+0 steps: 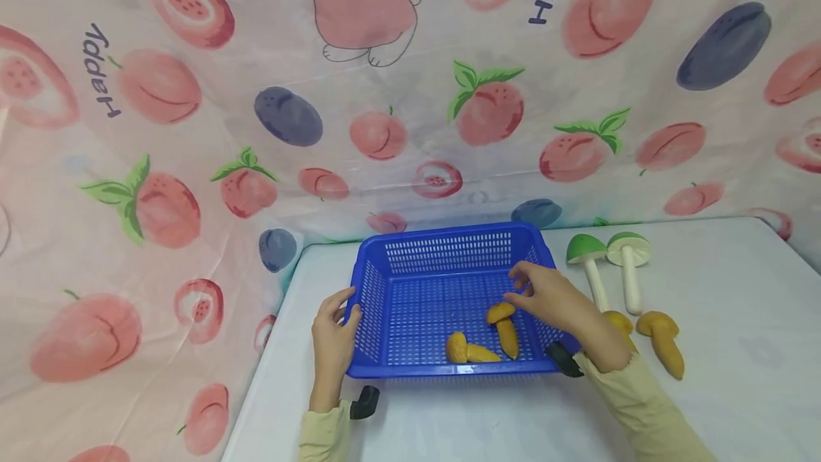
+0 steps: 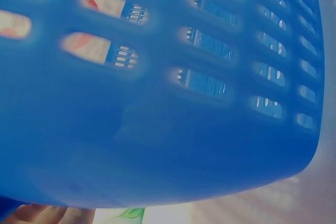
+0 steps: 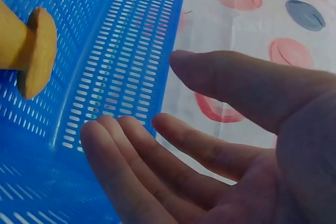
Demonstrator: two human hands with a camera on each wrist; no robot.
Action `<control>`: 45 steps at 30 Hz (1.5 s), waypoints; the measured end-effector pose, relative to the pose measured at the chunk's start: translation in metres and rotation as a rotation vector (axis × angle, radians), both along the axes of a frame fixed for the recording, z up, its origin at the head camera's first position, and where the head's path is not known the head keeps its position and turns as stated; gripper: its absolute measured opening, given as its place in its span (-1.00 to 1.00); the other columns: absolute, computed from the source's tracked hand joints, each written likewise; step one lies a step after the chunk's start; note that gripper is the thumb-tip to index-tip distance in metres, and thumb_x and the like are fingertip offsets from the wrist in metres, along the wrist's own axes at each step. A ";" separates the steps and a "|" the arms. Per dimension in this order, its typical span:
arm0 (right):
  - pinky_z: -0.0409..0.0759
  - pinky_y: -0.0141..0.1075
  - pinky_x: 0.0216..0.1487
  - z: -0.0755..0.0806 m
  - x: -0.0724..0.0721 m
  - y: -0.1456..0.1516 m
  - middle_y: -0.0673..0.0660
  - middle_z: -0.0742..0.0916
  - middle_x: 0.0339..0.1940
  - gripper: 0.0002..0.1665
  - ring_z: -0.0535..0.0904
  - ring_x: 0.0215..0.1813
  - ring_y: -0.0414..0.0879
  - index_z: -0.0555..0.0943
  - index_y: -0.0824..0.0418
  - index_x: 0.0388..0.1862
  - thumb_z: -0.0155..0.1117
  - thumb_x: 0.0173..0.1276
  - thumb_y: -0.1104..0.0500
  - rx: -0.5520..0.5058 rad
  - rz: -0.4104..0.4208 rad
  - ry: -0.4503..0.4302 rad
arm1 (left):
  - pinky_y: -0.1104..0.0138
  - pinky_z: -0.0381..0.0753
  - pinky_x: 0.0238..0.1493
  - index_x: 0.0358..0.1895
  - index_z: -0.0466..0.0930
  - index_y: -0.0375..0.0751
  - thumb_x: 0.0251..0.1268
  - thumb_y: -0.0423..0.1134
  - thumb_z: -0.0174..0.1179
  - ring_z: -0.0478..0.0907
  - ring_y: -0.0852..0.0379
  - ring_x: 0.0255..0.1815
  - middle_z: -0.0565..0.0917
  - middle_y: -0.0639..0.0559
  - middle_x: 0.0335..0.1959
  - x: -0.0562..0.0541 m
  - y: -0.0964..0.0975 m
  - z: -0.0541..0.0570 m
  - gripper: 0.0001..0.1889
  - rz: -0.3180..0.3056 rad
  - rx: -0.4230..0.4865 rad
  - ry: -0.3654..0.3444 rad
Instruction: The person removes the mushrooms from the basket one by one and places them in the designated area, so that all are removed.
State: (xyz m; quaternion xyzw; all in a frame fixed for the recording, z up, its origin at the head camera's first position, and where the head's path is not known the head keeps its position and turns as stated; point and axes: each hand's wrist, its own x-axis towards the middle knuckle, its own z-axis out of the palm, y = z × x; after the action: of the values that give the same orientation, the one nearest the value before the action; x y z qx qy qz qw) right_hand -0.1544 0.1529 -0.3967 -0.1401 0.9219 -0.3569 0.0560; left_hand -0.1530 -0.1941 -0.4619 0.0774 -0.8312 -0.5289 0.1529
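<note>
A blue plastic basket with slotted walls stands on the table. At its left side, my left hand holds the rim with fingers and thumb; in the left wrist view a few fingers peek out by the rim. My right hand hovers over the basket's right side, fingers spread and loosely bent, nothing between them. Inside lie two yellow-brown toy mushrooms: one mushroom just below the right hand, also a mushroom in the right wrist view, and another mushroom on its side near the front wall.
Right of the basket lie two green-capped mushrooms with white stems. Nearer are two more yellow-brown mushrooms, one in full sight and one mushroom partly behind the right forearm. A fruit-printed cloth hangs behind the white table.
</note>
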 end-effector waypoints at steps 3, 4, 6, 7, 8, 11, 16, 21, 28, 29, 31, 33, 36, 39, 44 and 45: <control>0.67 -0.11 -0.18 -0.001 -0.004 -0.002 0.21 0.70 -0.24 -0.63 0.63 -0.21 0.02 0.53 0.44 -0.02 0.34 0.34 0.20 -0.003 0.014 -0.017 | -0.07 0.59 0.18 0.20 0.62 -0.20 0.37 -0.38 0.18 0.61 -0.20 0.12 0.54 -0.18 0.26 0.000 0.000 0.000 -0.65 -0.001 0.003 -0.002; 0.67 -0.12 -0.19 -0.001 -0.006 -0.003 0.22 0.70 -0.24 -0.62 0.63 -0.21 0.02 0.53 0.44 -0.02 0.34 0.33 0.20 -0.002 0.017 -0.025 | -0.07 0.59 0.18 0.20 0.62 -0.20 0.37 -0.38 0.18 0.61 -0.19 0.12 0.54 -0.18 0.26 0.000 0.000 0.001 -0.65 -0.002 0.004 -0.002; 0.66 -0.13 -0.21 -0.002 -0.008 -0.005 0.23 0.69 -0.23 -0.61 0.63 -0.22 0.02 0.53 0.45 -0.01 0.35 0.33 0.19 -0.001 0.023 -0.043 | -0.07 0.58 0.18 0.20 0.62 -0.20 0.37 -0.37 0.18 0.62 -0.19 0.12 0.54 -0.18 0.26 0.000 0.000 0.001 -0.65 -0.005 0.007 -0.001; 0.66 -0.14 -0.23 -0.002 -0.009 -0.005 0.24 0.69 -0.23 -0.60 0.62 -0.23 0.02 0.53 0.45 -0.01 0.35 0.33 0.19 0.002 0.026 -0.049 | -0.08 0.58 0.18 0.20 0.62 -0.20 0.37 -0.38 0.19 0.62 -0.20 0.12 0.54 -0.18 0.26 0.000 0.000 0.001 -0.65 -0.004 0.008 -0.001; 0.65 -0.14 -0.23 -0.002 -0.010 -0.006 0.24 0.69 -0.22 -0.60 0.62 -0.22 0.02 0.53 0.45 -0.01 0.35 0.32 0.18 0.006 0.027 -0.057 | -0.08 0.58 0.18 0.19 0.62 -0.21 0.37 -0.38 0.19 0.62 -0.20 0.12 0.54 -0.18 0.26 0.000 0.000 0.001 -0.65 -0.004 0.009 -0.001; 0.65 -0.13 -0.22 -0.001 -0.013 -0.009 0.25 0.70 -0.22 -0.57 0.62 -0.21 0.03 0.52 0.46 0.00 0.35 0.32 0.17 0.024 0.037 -0.073 | -0.08 0.57 0.19 0.19 0.62 -0.21 0.37 -0.38 0.18 0.61 -0.21 0.14 0.54 -0.18 0.26 0.000 0.000 0.001 -0.65 -0.002 0.005 0.001; 0.64 -0.07 -0.16 -0.001 -0.018 -0.014 0.28 0.70 -0.19 -0.54 0.62 -0.18 0.08 0.52 0.48 0.01 0.35 0.32 0.15 0.068 0.048 -0.106 | -0.09 0.56 0.20 0.19 0.62 -0.21 0.37 -0.38 0.18 0.60 -0.23 0.15 0.54 -0.19 0.26 -0.001 -0.001 0.001 -0.65 0.000 0.003 0.000; 0.65 -0.02 -0.08 -0.003 -0.024 -0.017 0.32 0.71 -0.15 -0.54 0.64 -0.12 0.13 0.53 0.48 0.02 0.34 0.32 0.14 0.093 0.059 -0.137 | -0.09 0.58 0.18 0.19 0.62 -0.19 0.38 -0.36 0.18 0.61 -0.20 0.14 0.54 -0.17 0.26 -0.001 -0.001 0.000 -0.65 0.004 0.002 -0.009; 0.64 -0.02 -0.05 -0.007 -0.030 -0.021 0.33 0.71 -0.13 -0.55 0.64 -0.08 0.16 0.54 0.48 0.04 0.36 0.31 0.17 0.132 0.059 -0.178 | -0.09 0.57 0.19 0.20 0.61 -0.19 0.38 -0.37 0.18 0.60 -0.19 0.14 0.54 -0.17 0.26 0.000 0.000 0.000 -0.65 -0.003 0.005 -0.008; 0.64 -0.03 -0.06 -0.008 -0.031 -0.021 0.33 0.71 -0.13 -0.55 0.64 -0.09 0.15 0.54 0.48 0.03 0.36 0.31 0.18 0.135 0.061 -0.183 | -0.09 0.57 0.19 0.20 0.61 -0.19 0.38 -0.37 0.18 0.60 -0.19 0.14 0.54 -0.17 0.26 0.000 0.000 0.000 -0.65 -0.004 0.007 -0.007; 0.65 -0.06 -0.09 -0.011 -0.033 -0.022 0.32 0.72 -0.15 -0.56 0.65 -0.12 0.12 0.55 0.48 0.01 0.36 0.31 0.18 0.141 0.065 -0.195 | -0.09 0.57 0.18 0.20 0.61 -0.19 0.37 -0.38 0.18 0.60 -0.19 0.13 0.54 -0.17 0.26 0.000 0.000 0.000 -0.65 -0.005 0.013 -0.006; 0.66 -0.09 -0.12 -0.013 -0.035 -0.023 0.30 0.72 -0.18 -0.58 0.65 -0.17 0.08 0.56 0.48 -0.01 0.37 0.30 0.18 0.143 0.069 -0.203 | -0.10 0.57 0.19 0.20 0.62 -0.20 0.37 -0.38 0.18 0.60 -0.19 0.13 0.54 -0.17 0.26 0.001 0.000 0.000 -0.65 -0.002 0.012 -0.006; 0.66 -0.11 -0.16 -0.016 -0.036 -0.025 0.29 0.72 -0.19 -0.61 0.64 -0.21 0.04 0.57 0.46 -0.05 0.37 0.29 0.18 0.147 0.069 -0.209 | -0.10 0.56 0.20 0.20 0.62 -0.19 0.37 -0.37 0.19 0.60 -0.20 0.14 0.54 -0.17 0.27 0.001 0.000 0.000 -0.65 0.001 0.007 -0.009; 0.66 -0.12 -0.17 -0.019 -0.038 -0.026 0.28 0.72 -0.21 -0.61 0.63 -0.23 0.03 0.57 0.46 -0.08 0.39 0.27 0.18 0.149 0.070 -0.214 | -0.09 0.56 0.20 0.19 0.62 -0.19 0.38 -0.37 0.18 0.60 -0.19 0.14 0.54 -0.16 0.27 0.001 -0.001 -0.001 -0.65 0.007 0.001 -0.012; 0.64 -0.13 -0.21 -0.021 -0.039 -0.026 0.27 0.71 -0.23 -0.62 0.62 -0.26 0.01 0.56 0.45 -0.11 0.40 0.24 0.19 0.152 0.077 -0.222 | -0.09 0.55 0.21 0.20 0.62 -0.18 0.38 -0.37 0.18 0.59 -0.21 0.15 0.53 -0.17 0.28 0.000 -0.001 -0.002 -0.65 0.008 0.000 -0.015; 0.64 -0.14 -0.21 -0.022 -0.039 -0.027 0.26 0.71 -0.23 -0.62 0.62 -0.26 0.00 0.57 0.44 -0.11 0.41 0.24 0.19 0.151 0.075 -0.226 | -0.10 0.55 0.22 0.20 0.61 -0.18 0.38 -0.37 0.18 0.59 -0.21 0.16 0.53 -0.17 0.28 0.000 -0.001 -0.002 -0.65 0.007 0.000 -0.016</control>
State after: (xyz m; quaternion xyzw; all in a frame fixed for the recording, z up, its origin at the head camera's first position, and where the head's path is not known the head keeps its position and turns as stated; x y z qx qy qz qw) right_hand -0.1938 0.1263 -0.4186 -0.1287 0.9281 -0.2976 0.1831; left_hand -0.1527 -0.1951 -0.4637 0.0843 -0.8321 -0.5277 0.1483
